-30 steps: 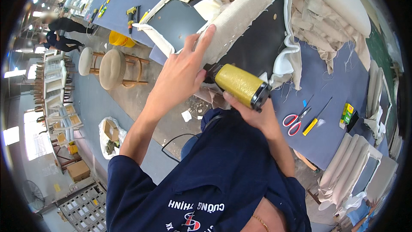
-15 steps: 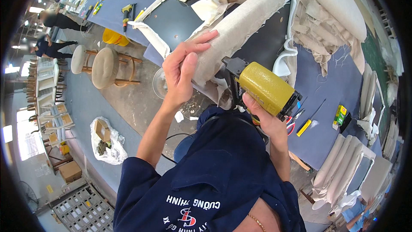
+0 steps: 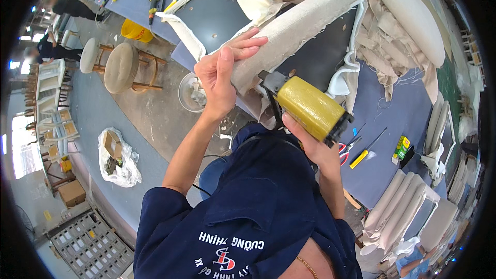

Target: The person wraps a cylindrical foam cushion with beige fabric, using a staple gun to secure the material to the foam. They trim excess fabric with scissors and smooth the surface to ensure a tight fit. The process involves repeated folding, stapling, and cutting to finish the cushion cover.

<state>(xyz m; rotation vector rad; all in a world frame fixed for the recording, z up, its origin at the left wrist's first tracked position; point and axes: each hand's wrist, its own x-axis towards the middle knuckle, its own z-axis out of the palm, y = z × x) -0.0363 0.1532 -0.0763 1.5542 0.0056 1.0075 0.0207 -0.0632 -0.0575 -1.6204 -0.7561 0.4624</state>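
A yellow pneumatic staple gun [image 3: 311, 107] is in my right hand [image 3: 314, 147], its dark nose against or just above the near end of a padded panel. That panel [image 3: 305, 23] has a beige fabric cover folded over its edge, and a dark backing board [image 3: 323, 54] shows inside the fabric. With fingers stretched out, my left hand [image 3: 222, 80] rests on the fabric at the panel's left end. The gun hides part of the fabric edge below it, so the exact contact at its nose cannot be made out.
Scissors [image 3: 343, 156], a yellow-handled screwdriver [image 3: 358, 159] and a small green-yellow box [image 3: 402, 149] lie on the blue table at right. Another staple gun [image 3: 155, 6] lies at the far left. Stacked padded panels [image 3: 398, 209] stand lower right; round stools [image 3: 122, 67] stand left.
The staple gun in my right hand has shifted slightly left along the panel. My left hand stays on the fabric, its fingers a little farther across it. The whole view has turned slightly.
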